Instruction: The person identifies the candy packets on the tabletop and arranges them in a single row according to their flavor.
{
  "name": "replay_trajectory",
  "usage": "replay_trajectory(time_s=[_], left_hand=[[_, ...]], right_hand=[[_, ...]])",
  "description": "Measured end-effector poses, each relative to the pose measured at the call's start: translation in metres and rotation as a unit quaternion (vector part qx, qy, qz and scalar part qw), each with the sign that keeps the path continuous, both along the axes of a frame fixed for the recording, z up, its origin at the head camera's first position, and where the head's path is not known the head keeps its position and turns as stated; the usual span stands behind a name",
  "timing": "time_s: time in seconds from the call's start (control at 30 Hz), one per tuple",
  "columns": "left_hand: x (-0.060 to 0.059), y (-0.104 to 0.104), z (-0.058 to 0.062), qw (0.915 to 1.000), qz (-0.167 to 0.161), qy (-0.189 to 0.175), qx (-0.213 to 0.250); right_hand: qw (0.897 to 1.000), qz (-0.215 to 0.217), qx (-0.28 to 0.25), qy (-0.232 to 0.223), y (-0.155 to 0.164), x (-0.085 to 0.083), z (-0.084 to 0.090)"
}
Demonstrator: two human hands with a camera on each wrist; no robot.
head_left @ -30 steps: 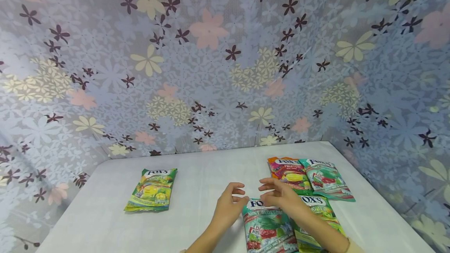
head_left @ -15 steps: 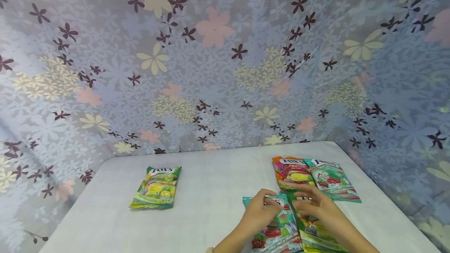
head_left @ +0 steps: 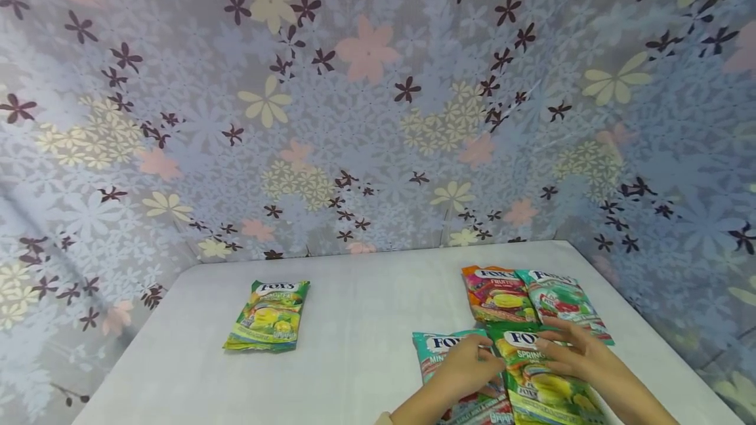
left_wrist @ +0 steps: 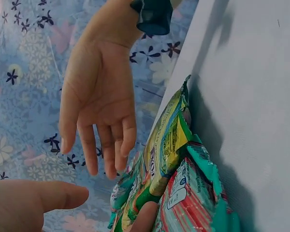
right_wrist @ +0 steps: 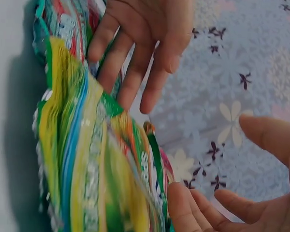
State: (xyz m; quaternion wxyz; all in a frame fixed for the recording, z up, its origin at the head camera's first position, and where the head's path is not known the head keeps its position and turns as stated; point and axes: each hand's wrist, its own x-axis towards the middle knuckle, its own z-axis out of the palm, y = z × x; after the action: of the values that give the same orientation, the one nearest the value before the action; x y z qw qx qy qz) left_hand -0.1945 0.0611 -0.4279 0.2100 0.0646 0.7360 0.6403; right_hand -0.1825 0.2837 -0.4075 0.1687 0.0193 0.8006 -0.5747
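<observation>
My left hand [head_left: 466, 369] is over a teal FOX'S mint blossom candy bag [head_left: 434, 346], its fingers loosely bent and the fingertips toward the bag's right side. My right hand [head_left: 585, 356] lies over the right side of a green-and-yellow FOX'S spring tea candy bag [head_left: 549, 389], fingers spread. The two bags lie side by side on the table. In the right wrist view, fingertips of the right hand [right_wrist: 251, 208] are right at the spring tea bag's edge, while the left hand [right_wrist: 140, 38] hangs beside the bags with relaxed fingers.
Behind these lie an orange-and-purple FOX'S fruits bag [head_left: 502, 297] and another teal FOX'S bag [head_left: 564, 300], edges close together. Another spring tea bag [head_left: 268, 317] lies alone on the left of the white table [head_left: 366, 307]. A floral curtain [head_left: 354, 117] rises behind the table.
Both hands have shifted right; the right hand has moved off the middle of the spring tea bag to its right side. The view has swung slightly left.
</observation>
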Motion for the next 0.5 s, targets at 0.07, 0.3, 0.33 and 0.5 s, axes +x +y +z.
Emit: replay_trajectory(time_s=[0.07, 0.3, 0.33, 0.5], left_hand=[[-0.001, 0.002, 0.000, 0.9999, -0.005, -0.009, -0.004], [-0.002, 0.006, 0.001, 0.9992, -0.016, -0.010, -0.036], [-0.002, 0.007, 0.002, 0.9988, -0.016, -0.006, -0.045], [-0.002, 0.010, 0.002, 0.9975, -0.020, 0.000, -0.068]], right_hand=[[1.000, -0.006, 0.004, -0.002, 0.005, 0.001, -0.001], [0.998, -0.046, 0.043, -0.020, 0.023, 0.005, -0.008], [0.997, -0.051, 0.051, -0.022, 0.026, 0.005, -0.010], [0.993, -0.069, 0.090, -0.042, 0.040, 0.005, -0.021]])
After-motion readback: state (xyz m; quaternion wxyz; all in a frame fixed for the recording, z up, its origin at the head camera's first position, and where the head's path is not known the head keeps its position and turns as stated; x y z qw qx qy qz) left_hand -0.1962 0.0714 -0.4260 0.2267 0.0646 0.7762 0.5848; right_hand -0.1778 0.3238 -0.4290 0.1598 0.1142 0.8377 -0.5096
